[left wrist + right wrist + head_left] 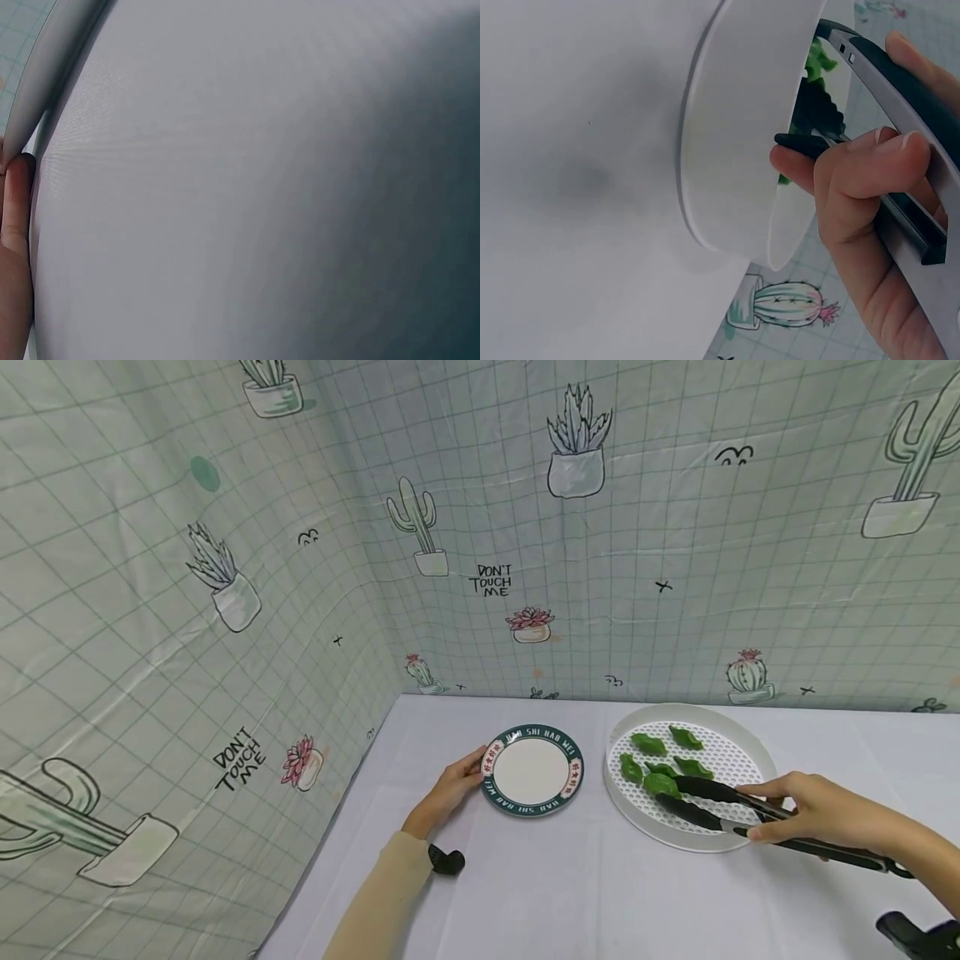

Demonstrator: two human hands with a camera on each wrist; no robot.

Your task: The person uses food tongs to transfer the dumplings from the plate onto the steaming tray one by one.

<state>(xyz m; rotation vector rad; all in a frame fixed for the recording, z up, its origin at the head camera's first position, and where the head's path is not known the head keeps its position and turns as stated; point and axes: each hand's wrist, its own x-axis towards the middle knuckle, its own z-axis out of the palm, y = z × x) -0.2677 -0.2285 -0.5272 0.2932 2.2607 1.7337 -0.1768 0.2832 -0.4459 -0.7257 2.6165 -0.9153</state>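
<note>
A small plate (533,769) with a dark green lettered rim and a bare white centre lies on the white table. My left hand (456,782) holds its left rim with thumb and fingers; a fingertip (16,202) shows in the left wrist view. To its right stands a white perforated round tray (738,842) with several green dumplings (663,764). My right hand (806,812) grips black tongs (750,822), whose tips close around the nearest green dumpling (661,785). From the right wrist, the tongs (900,112) reach over the tray wall (735,150).
White cloth covers the table (570,885). A cactus-print backdrop (600,552) rises behind and on the left, meeting the table's far and left edges. A black wrist strap piece (447,861) sits by my left sleeve.
</note>
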